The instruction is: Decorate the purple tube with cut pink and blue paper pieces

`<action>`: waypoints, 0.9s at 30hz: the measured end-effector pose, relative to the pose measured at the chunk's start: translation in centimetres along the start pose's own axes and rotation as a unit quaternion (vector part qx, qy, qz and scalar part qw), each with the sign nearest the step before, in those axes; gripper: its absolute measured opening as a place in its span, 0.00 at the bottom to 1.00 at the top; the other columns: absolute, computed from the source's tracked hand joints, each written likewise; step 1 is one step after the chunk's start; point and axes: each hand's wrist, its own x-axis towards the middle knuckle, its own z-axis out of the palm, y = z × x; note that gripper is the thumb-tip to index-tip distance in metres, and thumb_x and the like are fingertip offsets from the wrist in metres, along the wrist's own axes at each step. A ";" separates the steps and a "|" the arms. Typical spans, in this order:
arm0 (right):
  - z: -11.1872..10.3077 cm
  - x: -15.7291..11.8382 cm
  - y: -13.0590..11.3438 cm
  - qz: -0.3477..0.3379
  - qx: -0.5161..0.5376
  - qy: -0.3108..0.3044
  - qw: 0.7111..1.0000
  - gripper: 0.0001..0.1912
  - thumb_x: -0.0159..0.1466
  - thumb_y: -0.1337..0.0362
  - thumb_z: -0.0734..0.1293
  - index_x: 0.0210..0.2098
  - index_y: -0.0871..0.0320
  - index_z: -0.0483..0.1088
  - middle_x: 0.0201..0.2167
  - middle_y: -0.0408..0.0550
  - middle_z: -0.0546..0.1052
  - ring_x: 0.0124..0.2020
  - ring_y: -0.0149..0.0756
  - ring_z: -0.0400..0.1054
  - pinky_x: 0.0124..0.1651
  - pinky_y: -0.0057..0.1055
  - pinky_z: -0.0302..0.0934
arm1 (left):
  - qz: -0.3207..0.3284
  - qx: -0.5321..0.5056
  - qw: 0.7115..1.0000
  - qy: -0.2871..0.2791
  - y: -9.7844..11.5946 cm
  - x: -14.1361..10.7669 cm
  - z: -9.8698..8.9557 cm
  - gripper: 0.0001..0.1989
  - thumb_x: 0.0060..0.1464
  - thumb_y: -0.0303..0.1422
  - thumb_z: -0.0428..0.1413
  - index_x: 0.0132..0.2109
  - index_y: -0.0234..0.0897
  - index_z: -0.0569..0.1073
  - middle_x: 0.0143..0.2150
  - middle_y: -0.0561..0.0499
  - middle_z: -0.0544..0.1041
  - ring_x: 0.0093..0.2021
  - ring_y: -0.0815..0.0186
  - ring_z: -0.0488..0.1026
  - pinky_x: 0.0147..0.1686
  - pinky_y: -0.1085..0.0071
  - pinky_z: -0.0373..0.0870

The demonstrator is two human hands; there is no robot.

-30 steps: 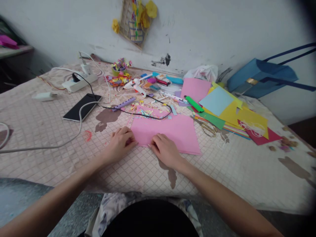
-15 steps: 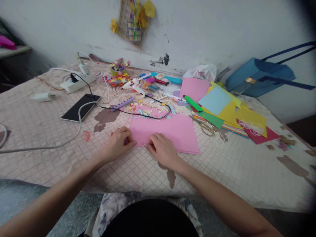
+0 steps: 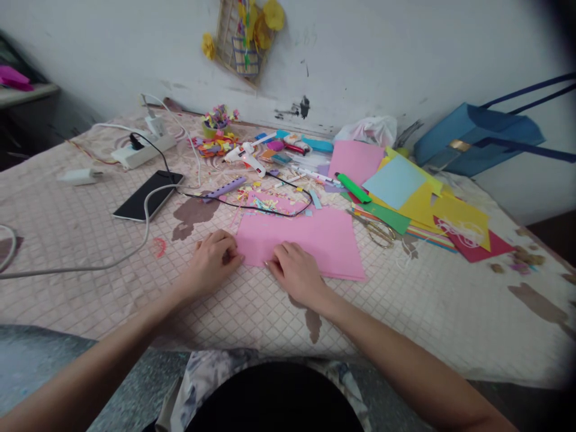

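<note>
A pink sheet of paper [image 3: 315, 240] lies in front of me on the quilted table cover, with small paper scraps and a black cord across its far part. My left hand [image 3: 216, 258] is curled at the sheet's near left corner, its thumb and fingertips pinched at the paper's edge. On the near edge, my right hand [image 3: 294, 270] rests with fingers bent and pressed together on the pink paper. Gold-handled scissors [image 3: 380, 233] lie just right of the sheet. Beyond it is a white glue gun [image 3: 246, 157].
Left of the paper lie a black phone [image 3: 148, 195] and a white power strip [image 3: 144, 153] with cords. A green cutter [image 3: 353, 188], coloured papers [image 3: 405, 192] and a blue bag [image 3: 477, 138] are at the right. Foam pieces surround a small flower pot [image 3: 218, 126].
My left hand has shifted slightly left along the paper's near edge. My right hand stays in nearly the same place on the sheet.
</note>
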 end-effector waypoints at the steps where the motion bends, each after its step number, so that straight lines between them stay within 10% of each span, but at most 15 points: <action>1: 0.0 0.0 0.0 0.001 0.001 0.000 1.000 0.07 0.63 0.60 0.59 0.33 0.57 0.62 0.33 0.50 0.69 0.37 0.40 0.62 0.33 0.33 0.54 | 0.000 0.000 1.000 0.006 -0.2 -0.1 0.1 0.07 0.50 0.34 0.51 0.28 0.36 0.65 0.38 0.50 0.68 0.39 0.63 0.64 0.40 0.64 0.59; 14: -0.1 0.0 -0.1 0.008 -0.020 -0.011 1.000 0.09 0.64 0.59 0.57 0.34 0.58 0.63 0.34 0.48 0.70 0.38 0.38 0.62 0.34 0.31 0.53 | 0.008 -0.064 0.994 0.089 -1.7 -1.1 -0.5 0.08 0.47 0.32 0.52 0.23 0.35 0.63 0.37 0.49 0.70 0.37 0.65 0.68 0.36 0.68 0.64; 21: -0.1 -0.1 -0.1 0.003 -0.021 -0.008 1.000 0.09 0.64 0.59 0.58 0.34 0.57 0.63 0.35 0.47 0.70 0.38 0.38 0.62 0.34 0.31 0.53 | -0.024 -0.118 0.979 0.163 -1.1 -1.8 -0.2 0.07 0.53 0.34 0.49 0.39 0.37 0.67 0.37 0.50 0.70 0.37 0.65 0.68 0.37 0.67 0.66; 27: -0.1 0.0 -0.2 0.006 -0.024 -0.007 1.000 0.08 0.64 0.59 0.58 0.34 0.57 0.63 0.34 0.47 0.70 0.37 0.38 0.62 0.33 0.31 0.53 | 0.040 -0.019 0.994 0.103 0.7 -1.2 0.4 0.09 0.56 0.36 0.48 0.38 0.38 0.70 0.39 0.49 0.69 0.42 0.62 0.66 0.44 0.63 0.62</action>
